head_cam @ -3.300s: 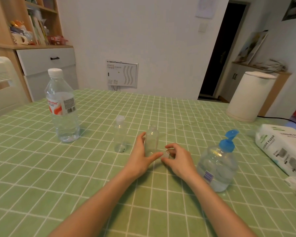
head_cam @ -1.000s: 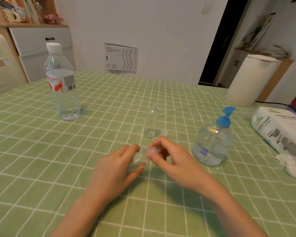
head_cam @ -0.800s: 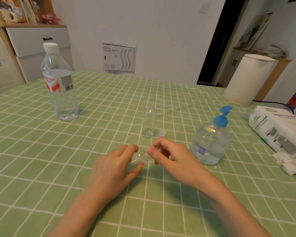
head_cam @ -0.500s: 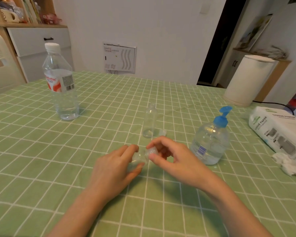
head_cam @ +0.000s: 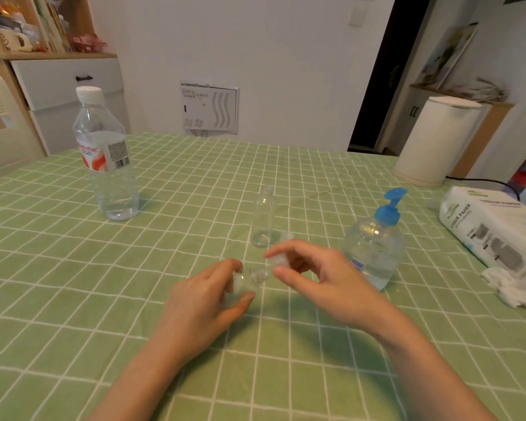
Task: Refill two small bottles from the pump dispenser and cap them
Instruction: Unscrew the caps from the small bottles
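A person's left hand [head_cam: 204,299] grips a small clear bottle [head_cam: 249,278] tipped on its side above a green checked tablecloth [head_cam: 73,299]. Fingers and thumb curl round its body, and its threaded neck points toward the right hand [head_cam: 325,281]. That hand's thumb and forefinger pinch a small clear cap [head_cam: 278,262] just beside the neck's mouth, the other fingers loosely curled; whether cap and neck touch cannot be told.

Just beyond the fingertips of both hands a second small bottle [head_cam: 263,217] stands upright and uncapped, with a loose cap [head_cam: 287,237] lying on the cloth just beside its base. Just to the right of the right hand's knuckles stands the pump dispenser [head_cam: 374,250], clear with a blue pump head; its small blue-and-white label is too small to read.

Well beyond the left hand's fingers, to their left, a water bottle [head_cam: 107,159] with a white cap carries a red-and-white label showing a barcode and the letters "ahaha". Well to the right of the right hand lies a white pack [head_cam: 492,229] printed "TISSUE PAPER", with crumpled tissue [head_cam: 510,287] at its near end.
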The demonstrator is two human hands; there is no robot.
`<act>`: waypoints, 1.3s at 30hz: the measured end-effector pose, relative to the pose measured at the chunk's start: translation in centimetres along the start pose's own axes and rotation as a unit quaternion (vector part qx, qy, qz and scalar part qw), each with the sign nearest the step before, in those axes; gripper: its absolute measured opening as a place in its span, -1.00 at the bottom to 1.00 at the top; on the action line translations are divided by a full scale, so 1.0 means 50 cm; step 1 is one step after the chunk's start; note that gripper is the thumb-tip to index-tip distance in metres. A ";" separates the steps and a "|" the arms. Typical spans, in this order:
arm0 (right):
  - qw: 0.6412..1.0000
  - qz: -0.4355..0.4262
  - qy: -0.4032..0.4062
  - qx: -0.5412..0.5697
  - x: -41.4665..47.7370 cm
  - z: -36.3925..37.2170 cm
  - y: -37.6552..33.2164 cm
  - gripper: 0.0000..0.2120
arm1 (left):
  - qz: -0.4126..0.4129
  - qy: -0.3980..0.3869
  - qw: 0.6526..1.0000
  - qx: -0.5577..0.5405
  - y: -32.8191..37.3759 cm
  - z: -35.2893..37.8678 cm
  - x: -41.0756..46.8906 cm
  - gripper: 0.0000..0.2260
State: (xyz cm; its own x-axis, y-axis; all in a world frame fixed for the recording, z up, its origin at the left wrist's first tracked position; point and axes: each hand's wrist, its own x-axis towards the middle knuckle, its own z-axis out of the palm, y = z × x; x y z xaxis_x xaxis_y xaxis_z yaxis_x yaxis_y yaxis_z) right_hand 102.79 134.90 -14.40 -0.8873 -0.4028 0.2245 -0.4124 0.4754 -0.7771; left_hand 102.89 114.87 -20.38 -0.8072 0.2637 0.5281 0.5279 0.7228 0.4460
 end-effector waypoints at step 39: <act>0.909 0.100 0.400 0.067 -0.084 -0.189 0.073 -0.73 | -0.154 -0.145 0.861 -0.462 0.213 0.108 0.174 -0.77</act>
State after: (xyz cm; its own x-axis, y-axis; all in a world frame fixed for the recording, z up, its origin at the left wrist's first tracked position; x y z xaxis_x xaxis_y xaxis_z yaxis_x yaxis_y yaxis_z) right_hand 103.08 145.72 -12.62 -0.8304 0.4033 0.3845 -0.2445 0.3563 -0.9018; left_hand 100.07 128.31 -14.91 -0.9082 0.3950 0.1383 0.1528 0.0054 0.9882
